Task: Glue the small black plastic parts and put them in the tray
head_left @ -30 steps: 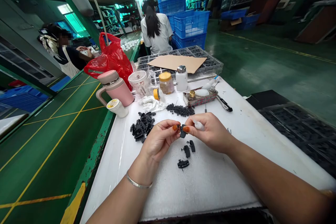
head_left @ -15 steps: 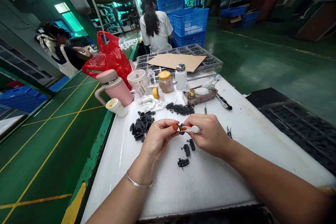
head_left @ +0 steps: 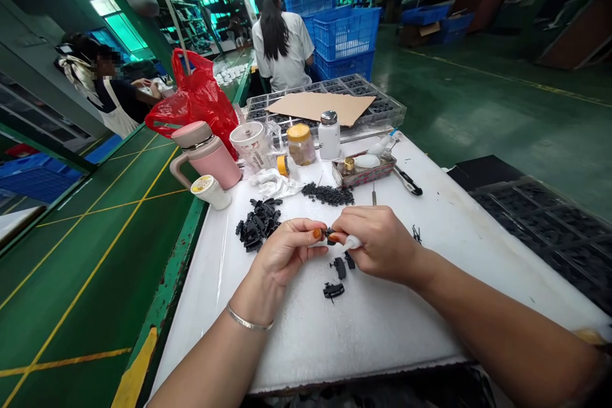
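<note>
Over the middle of the white table (head_left: 296, 344), my left hand (head_left: 285, 247) pinches a small black plastic part (head_left: 329, 237) between thumb and fingers. My right hand (head_left: 380, 239) is closed around a small white squeeze bottle (head_left: 352, 242), its nozzle pointing down and to the left. The right thumb and forefinger also reach the black part's right side. Fingers cover much of the part. Just below the hands lie a few similar black pieces (head_left: 333, 291). Left of my left hand is a heap of black parts (head_left: 258, 223); a pile of tiny black rings (head_left: 329, 194) lies beyond.
A pink mug (head_left: 210, 156), clear jug (head_left: 253, 143), yellow-lidded jar (head_left: 301, 145) and white pump bottle (head_left: 329, 137) stand at the back. Right of them are a small box (head_left: 366, 173) and a utility knife (head_left: 408, 180). Two people sit farther off, near blue crates (head_left: 345, 35).
The squeeze bottle has turned in my right hand, its nozzle dropping from the black part to below it. My right fingertips have moved onto the part. The view has shifted slightly.
</note>
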{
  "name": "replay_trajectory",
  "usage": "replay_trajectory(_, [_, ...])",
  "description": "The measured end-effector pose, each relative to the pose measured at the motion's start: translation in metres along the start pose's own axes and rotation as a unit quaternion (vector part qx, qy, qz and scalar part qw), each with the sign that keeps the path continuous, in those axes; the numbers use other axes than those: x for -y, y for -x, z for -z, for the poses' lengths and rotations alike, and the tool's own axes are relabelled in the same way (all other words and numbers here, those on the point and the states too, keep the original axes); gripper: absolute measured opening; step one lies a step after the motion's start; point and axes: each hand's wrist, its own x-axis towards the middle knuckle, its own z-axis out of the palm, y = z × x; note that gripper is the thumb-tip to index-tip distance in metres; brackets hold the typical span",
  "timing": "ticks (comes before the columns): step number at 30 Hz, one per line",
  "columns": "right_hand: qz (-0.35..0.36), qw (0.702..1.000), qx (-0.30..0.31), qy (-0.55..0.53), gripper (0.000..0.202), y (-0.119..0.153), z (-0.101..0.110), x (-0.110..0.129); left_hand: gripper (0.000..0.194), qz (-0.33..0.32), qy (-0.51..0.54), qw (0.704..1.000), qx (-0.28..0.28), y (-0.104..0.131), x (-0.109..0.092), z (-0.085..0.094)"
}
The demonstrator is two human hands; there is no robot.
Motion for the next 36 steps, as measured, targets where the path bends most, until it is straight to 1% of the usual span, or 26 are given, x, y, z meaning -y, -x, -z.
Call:
replay_trajectory(2, [-0.036,0.997,0.001,-0.072,0.013,-0.002,0.001,-0.001,0.028,-0.001,0.004,1.000,-0.005,0.001,-0.001,-0.002])
replay_trajectory(4, [-0.081,0.988,0.005,-0.131,0.015,-0.005,0.001,-0.002,0.027,-0.016,0.020,1.000,-0.003,0.002,-0.002,-0.003])
replay_trajectory(7, [-0.120,0.981,0.013,-0.150,0.020,-0.008,0.002,-0.004,0.032,-0.047,0.040,0.998,0.018,0.002,-0.002,-0.005])
replay_trajectory(9, [-0.126,0.981,0.012,-0.148,0.022,-0.008,0.002,-0.005,0.037,-0.057,0.041,0.997,0.032,0.002,-0.002,-0.004])
replay_trajectory(11, [-0.124,0.981,0.009,-0.149,0.023,-0.008,0.002,-0.006,0.038,-0.059,0.033,0.997,0.038,0.001,-0.001,-0.004])
replay_trajectory(13, [-0.121,0.980,0.008,-0.156,0.022,-0.008,0.002,-0.006,0.037,-0.056,0.025,0.997,0.043,0.001,0.000,-0.003])
replay_trajectory(16, [-0.115,0.979,0.015,-0.169,0.022,-0.008,0.002,-0.007,0.040,-0.042,0.012,0.997,0.057,0.000,0.001,-0.003])
replay_trajectory(18, [-0.113,0.978,0.019,-0.172,0.023,-0.008,0.002,-0.008,0.042,-0.040,-0.006,0.998,0.057,0.000,0.000,-0.003])
replay_trajectory(20, [-0.120,0.978,0.033,-0.169,0.025,-0.008,0.003,-0.009,0.043,-0.068,-0.043,0.996,0.040,0.002,-0.005,-0.002])
replay_trajectory(21, [-0.125,0.976,0.052,-0.168,0.026,-0.008,0.004,-0.010,0.042,-0.097,-0.067,0.993,0.025,0.003,-0.010,-0.001])
replay_trajectory(23, [-0.136,0.968,0.126,-0.168,0.026,-0.007,0.005,-0.010,0.041,-0.182,-0.117,0.976,-0.030,0.006,-0.022,0.007])
replay_trajectory(25, [-0.136,0.952,0.223,-0.162,0.025,-0.006,0.005,-0.010,0.037,-0.271,-0.163,0.942,-0.111,0.008,-0.036,0.020])
replay_trajectory(27, [-0.126,0.938,0.288,-0.146,0.023,-0.004,0.004,-0.009,0.030,-0.334,-0.223,0.895,-0.195,0.009,-0.047,0.035])
replay_trajectory(29, [-0.118,0.936,0.306,-0.127,0.024,-0.004,0.003,-0.009,0.022,-0.365,-0.320,0.835,-0.260,0.007,-0.054,0.047])
replay_trajectory(30, [-0.118,0.938,0.303,-0.119,0.026,-0.004,0.003,-0.010,0.018,-0.369,-0.379,0.801,-0.280,0.005,-0.054,0.052])
replay_trajectory(31, [-0.123,0.941,0.295,-0.111,0.027,-0.004,0.004,-0.011,0.014,-0.367,-0.443,0.765,-0.288,0.004,-0.054,0.054])
replay_trajectory(32, [-0.130,0.944,0.286,-0.102,0.029,-0.005,0.006,-0.012,0.012,-0.354,-0.510,0.730,-0.285,0.002,-0.052,0.056])
replay_trajectory(34, [-0.155,0.950,0.261,-0.069,0.031,-0.005,0.013,-0.017,0.010,-0.307,-0.636,0.663,-0.249,-0.001,-0.048,0.054])
replay_trajectory(36, [-0.182,0.954,0.236,-0.026,0.028,-0.005,0.024,-0.025,0.012,-0.249,-0.727,0.604,-0.211,-0.001,-0.043,0.051])
